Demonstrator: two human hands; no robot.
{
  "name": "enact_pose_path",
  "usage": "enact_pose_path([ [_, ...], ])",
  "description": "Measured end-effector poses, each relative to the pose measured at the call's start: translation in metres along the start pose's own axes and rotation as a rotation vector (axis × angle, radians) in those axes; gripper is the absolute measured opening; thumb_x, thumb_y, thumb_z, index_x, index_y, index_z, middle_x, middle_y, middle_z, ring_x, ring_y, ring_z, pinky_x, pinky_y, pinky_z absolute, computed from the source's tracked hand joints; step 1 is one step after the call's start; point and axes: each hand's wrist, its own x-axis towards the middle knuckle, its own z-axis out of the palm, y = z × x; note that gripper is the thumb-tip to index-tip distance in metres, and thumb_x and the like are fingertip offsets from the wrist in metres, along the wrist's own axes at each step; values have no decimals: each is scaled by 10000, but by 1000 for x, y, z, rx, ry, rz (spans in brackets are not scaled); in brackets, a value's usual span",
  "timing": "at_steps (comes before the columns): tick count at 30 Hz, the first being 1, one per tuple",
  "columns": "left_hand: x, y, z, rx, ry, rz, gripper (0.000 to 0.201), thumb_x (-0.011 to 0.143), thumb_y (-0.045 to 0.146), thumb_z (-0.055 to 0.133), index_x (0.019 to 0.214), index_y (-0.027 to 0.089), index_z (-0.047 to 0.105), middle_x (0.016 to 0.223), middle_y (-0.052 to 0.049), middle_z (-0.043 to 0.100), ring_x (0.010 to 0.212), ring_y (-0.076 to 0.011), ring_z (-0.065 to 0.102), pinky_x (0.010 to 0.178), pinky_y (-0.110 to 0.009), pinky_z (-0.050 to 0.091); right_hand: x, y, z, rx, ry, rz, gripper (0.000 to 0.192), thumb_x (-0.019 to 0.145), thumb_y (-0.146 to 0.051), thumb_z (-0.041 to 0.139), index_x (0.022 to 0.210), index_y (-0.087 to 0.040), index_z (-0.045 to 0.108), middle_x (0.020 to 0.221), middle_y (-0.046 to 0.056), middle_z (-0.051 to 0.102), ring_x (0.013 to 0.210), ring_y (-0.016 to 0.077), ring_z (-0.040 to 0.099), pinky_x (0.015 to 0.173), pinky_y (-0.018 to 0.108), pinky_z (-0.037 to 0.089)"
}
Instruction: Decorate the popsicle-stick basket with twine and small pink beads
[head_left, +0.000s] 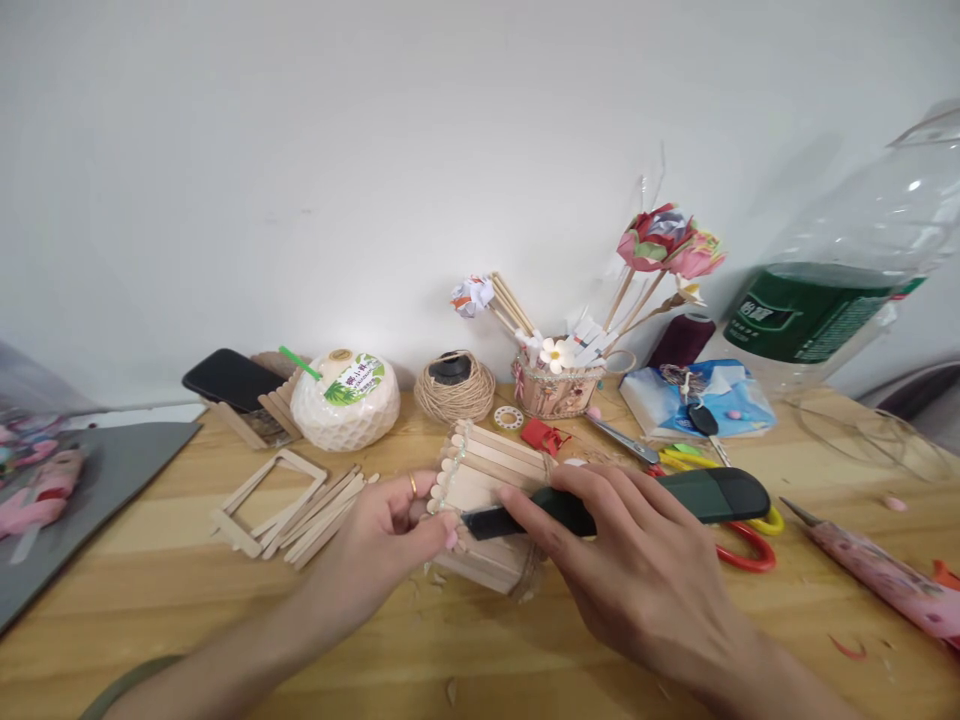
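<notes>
My left hand (397, 530) grips the left edge of a box-like piece made of craft sticks (480, 470), thumb in front and fingers behind. A glittery strip runs along that edge, and twine is wrapped around the right side. In my right hand (630, 540) is a utility knife (720, 495) with a dark green and black handle. Its black blade end lies across the front of the stick piece, close to my left thumb. My right index finger stretches along the knife. A small pink spot shows at the left thumb tip; I cannot tell what it is.
Loose craft sticks (322, 520) and a stick frame (262, 500) lie left. Behind stand a phone (236, 380), a white coconut (345, 410), a twine ball (454, 390) and a flower basket (555, 385). Scissors (750, 550), a glue stick-like pink tube (877, 570) and a large bottle (817, 290) are right.
</notes>
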Motion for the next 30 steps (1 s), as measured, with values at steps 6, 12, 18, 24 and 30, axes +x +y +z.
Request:
enact_pose_path([
  [6,1,1,2,8,40,12,130,752,291,589,732,166,623,603,48,477,557,-93,363,517,-192,289,-1,0,2,9,0,11,427,857,-99,368,1219,-254,533,1045,96,554,921,224,533,782,367,432],
  [12,0,2,3,-22,67,36,137,735,249,601,626,169,579,585,55,490,551,-85,375,516,-176,312,-1,-1,3,16,20,16,413,861,-112,379,1214,-255,537,1036,96,549,916,219,534,796,377,436],
  [18,1,3,5,-61,66,47,156,733,236,605,601,171,553,590,58,506,554,-80,393,525,-167,327,-2,0,5,2,29,19,423,858,-115,380,1223,-265,533,1044,92,551,936,216,532,814,377,432],
  [24,1,2,5,-31,65,51,74,733,232,604,690,173,619,596,54,504,554,-83,391,520,-172,325,-5,-1,7,-55,90,8,423,878,-113,356,1213,-295,540,1032,73,534,968,196,512,851,355,403],
  [30,0,2,3,7,62,35,110,739,260,597,687,165,614,571,55,463,531,-82,352,497,-178,289,-6,-3,9,-88,98,12,431,892,-118,339,1241,-296,519,1037,68,522,968,187,507,868,346,382],
])
